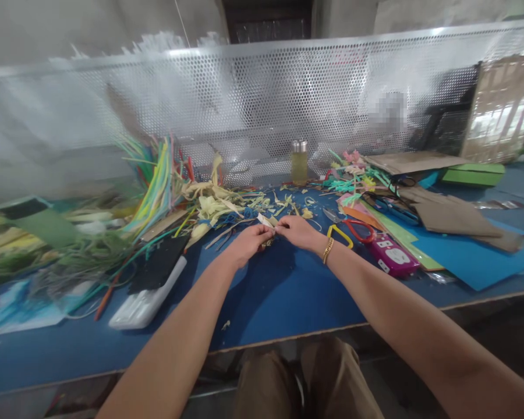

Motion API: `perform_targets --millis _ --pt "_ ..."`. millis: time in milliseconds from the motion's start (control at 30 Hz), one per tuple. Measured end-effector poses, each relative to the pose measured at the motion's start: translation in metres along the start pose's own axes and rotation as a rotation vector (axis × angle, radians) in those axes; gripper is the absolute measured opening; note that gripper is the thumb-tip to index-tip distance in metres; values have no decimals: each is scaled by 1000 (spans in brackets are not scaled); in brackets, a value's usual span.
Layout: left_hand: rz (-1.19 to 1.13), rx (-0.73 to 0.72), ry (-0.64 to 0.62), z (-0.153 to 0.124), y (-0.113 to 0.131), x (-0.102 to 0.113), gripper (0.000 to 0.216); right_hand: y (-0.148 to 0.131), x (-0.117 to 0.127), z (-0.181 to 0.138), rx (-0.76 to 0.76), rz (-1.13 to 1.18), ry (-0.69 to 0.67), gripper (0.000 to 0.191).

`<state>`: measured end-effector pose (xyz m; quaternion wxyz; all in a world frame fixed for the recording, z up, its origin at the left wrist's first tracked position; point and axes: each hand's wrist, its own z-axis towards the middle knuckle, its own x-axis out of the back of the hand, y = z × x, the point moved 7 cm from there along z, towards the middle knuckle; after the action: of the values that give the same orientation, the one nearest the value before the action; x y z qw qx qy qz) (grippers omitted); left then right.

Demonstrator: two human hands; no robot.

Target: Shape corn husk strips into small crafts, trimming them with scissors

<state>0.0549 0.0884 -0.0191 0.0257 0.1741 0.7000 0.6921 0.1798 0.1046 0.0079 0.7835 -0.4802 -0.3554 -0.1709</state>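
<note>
Both hands meet over the middle of the blue table (pixel 253 308), fingertips pinched close together. Between them is a small pale husk-like strip (pixel 265 220), its tip sticking up past the fingers. My left hand (pixel 252 241) is closed on its lower part. My right hand (pixel 300 231), with a gold bracelet at the wrist, pinches it from the other side. Just beyond lies a loose heap of pale yellow husk-like strips (pixel 216 203). Scissors (pixel 360 230) with red handles lie right of my right hand, beside a yellow triangular handle (pixel 341 234). The fingers hide most of the held piece.
Left are a white box-like device (pixel 151 302), grey-green yarn (pixel 76 262) and coloured stems (pixel 157 186). A jar (pixel 299 163) stands before the perforated metal screen (pixel 262 87). Right are a magenta power socket (pixel 392 255), blue sheets (pixel 475 265) and brown card (pixel 454 215).
</note>
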Motion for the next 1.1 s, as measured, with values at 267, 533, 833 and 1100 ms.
perform_targets --millis 267,533,833,1100 --pt "167 -213 87 3 11 5 14 6 -3 0 -75 90 -7 20" --pt "246 -388 87 3 23 3 20 7 -8 -1 -121 170 -31 25" --pt "359 -525 284 -6 37 14 11 12 -14 -4 -290 630 -68 21" --pt "-24 -250 359 3 11 18 21 13 -23 -5 -338 910 -98 34"
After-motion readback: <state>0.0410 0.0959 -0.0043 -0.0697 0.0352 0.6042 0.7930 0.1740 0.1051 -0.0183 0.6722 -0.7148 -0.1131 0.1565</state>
